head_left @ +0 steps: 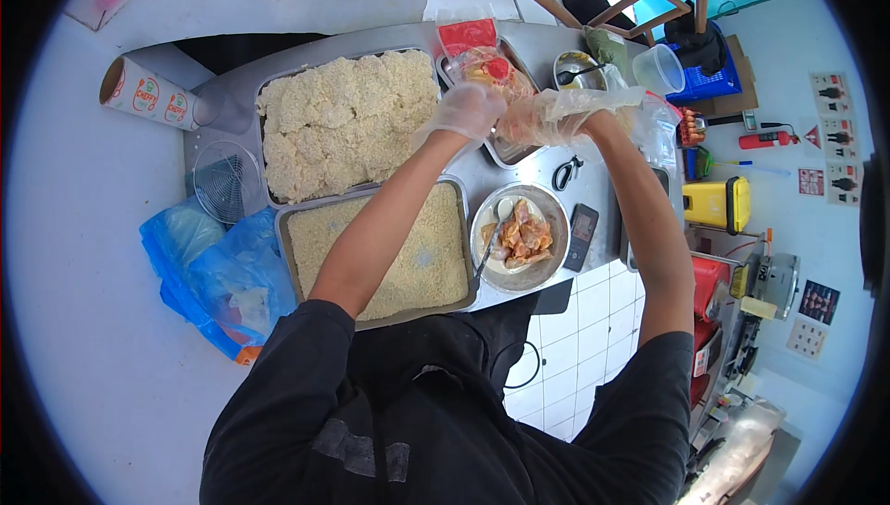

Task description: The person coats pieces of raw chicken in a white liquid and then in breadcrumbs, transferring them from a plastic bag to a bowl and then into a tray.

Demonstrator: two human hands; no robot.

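Both my hands wear clear loose plastic gloves and meet over a metal tray at the far side of the table. My left hand (466, 110) is closed at the near edge of a clear plastic bag (489, 67) with red print and orange-pink pieces inside. Beside it my right hand (547, 119) also closes on the bag, its glove cuff flaring loosely at the wrist. Nearer me, a steel bowl (554, 273) holds raw marinated chicken pieces (527, 232) and a spoon (503, 211). A large tray of breaded pieces (348, 125) lies left of my left forearm.
A crumb-filled tray (408, 250) sits in front of me. Scissors (567, 171) and a phone (581, 236) lie right of the bowl. At left are a wire basket (222, 180), a blue plastic bag (218, 268) and a paper cup stack (148, 94). A clear tub (658, 69) stands far right.
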